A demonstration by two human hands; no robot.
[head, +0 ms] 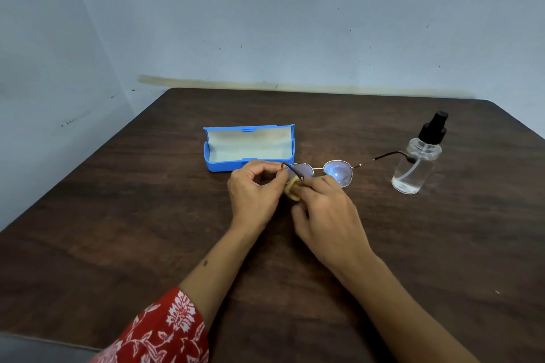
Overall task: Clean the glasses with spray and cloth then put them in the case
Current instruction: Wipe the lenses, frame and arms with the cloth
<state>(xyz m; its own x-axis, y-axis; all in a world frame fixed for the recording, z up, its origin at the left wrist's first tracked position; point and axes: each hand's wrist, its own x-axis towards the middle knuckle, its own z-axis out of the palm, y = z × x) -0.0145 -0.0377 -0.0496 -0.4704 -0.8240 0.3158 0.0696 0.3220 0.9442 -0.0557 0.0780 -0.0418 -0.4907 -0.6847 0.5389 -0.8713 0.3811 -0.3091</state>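
Observation:
The thin metal-framed glasses point(337, 171) are held just above the dark wooden table point(118, 215), with one temple arm stretching right toward the spray bottle. My left hand point(253, 191) pinches the frame at the left lens. My right hand point(327, 209) grips a small yellow cloth point(292, 188) and presses it against the left lens, which is mostly hidden. The blue glasses case point(247, 147) lies open behind my hands, showing its pale lining. A clear spray bottle point(415, 162) with a black nozzle stands upright to the right.
A pale blue wall runs along the table's far edge and its left side. My left forearm has a red patterned sleeve point(165, 333) near the bottom of the view.

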